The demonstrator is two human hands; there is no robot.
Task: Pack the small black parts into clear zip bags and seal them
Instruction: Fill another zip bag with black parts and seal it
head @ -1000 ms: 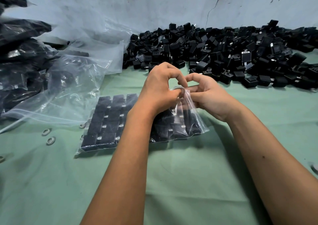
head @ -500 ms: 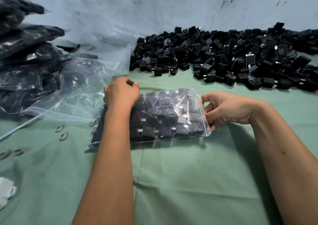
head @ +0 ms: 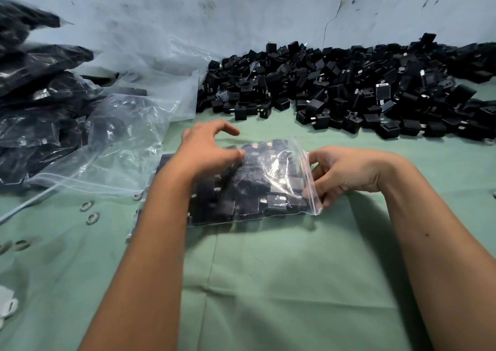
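Green cloth (head: 268,283) covers the bench, with a stained pale wall (head: 241,9) behind. On it, at centre, lies a filled bag (head: 257,189) of black parts. The right hand (head: 346,173) pinches the bag's zip edge at its right end, fingers curled round the strip. The left hand (head: 206,152) lies over the bag's left half, fingers spread and loosely bent, gripping nothing; whether the palm presses down or only hovers I cannot tell. The two hands are well apart.

This looks like the sealing step: the bag is full and the zip end is in hand. Next, I judge, the strip wants pinching along its whole length while the other hand steadies the load and squeezes air out.

Beyond, loose parts (head: 362,90) are heaped along the wall. Empty bags (head: 139,125) lie left of the hands, and further left a blurred stack of packed bags (head: 40,103) is cut off by the frame. Whether the zip is already closed cannot be made out, and the left forearm hides the bag's near-left corner.
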